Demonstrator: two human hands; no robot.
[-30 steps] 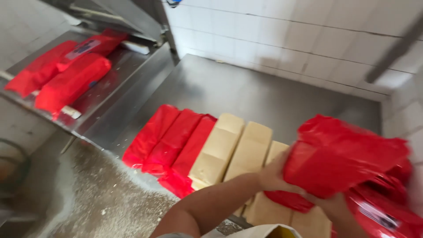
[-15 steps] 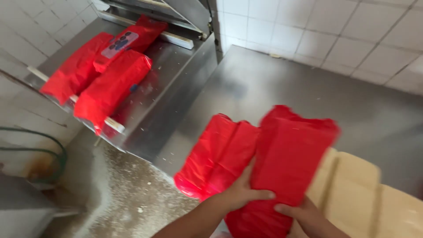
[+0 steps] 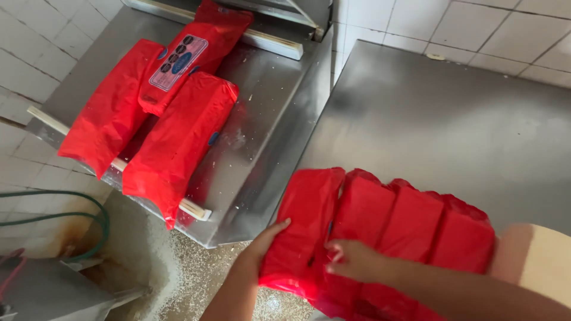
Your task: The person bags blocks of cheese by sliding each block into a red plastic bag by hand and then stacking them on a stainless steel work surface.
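On the steel counter's near edge, the left hand (image 3: 262,244) is cupping the leftmost red plastic-wrapped block (image 3: 300,229), while the right hand (image 3: 357,261), fingers spread, is pressing flat on it.

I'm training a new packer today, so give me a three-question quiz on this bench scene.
1. True or false: both hands rest on the same red bag.
2. How many red bags lie on the sealing machine's tray? A) one B) three C) five
3. Fill in: the bare block at the right edge is pale ___.

Key: 1 true: left hand at its edge, right hand on top. 2 B. 3 tan.
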